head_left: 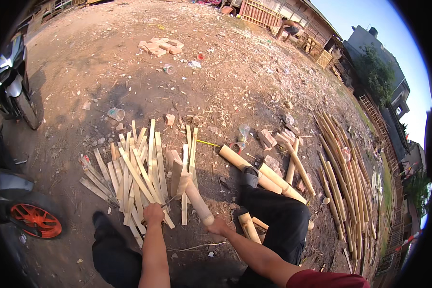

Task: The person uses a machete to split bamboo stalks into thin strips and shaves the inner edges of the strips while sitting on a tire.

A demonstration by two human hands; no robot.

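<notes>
My left hand (153,213) is closed round the handle of a knife. Its thin dark blade (169,202) reaches up and right to a short upright piece of bamboo (179,178). A pale round pole (196,200), bamboo or wood, slants from that piece toward me. Its near end is gripped by my right hand (218,227). Where pole, blade and bamboo piece meet, I cannot tell exactly how they touch. Split bamboo strips (138,168) lie fanned out just beyond my left hand. A few more strips (192,158) lie past the upright piece.
Thick bamboo lengths (245,165) lie by my right foot, with a short cut piece (249,228) nearer. Long bamboo poles (348,187) are piled at right. Motorbike wheels (36,221) stand at left. Broken bricks (267,139), plastic cups (115,114) and a distant person (289,29) are beyond.
</notes>
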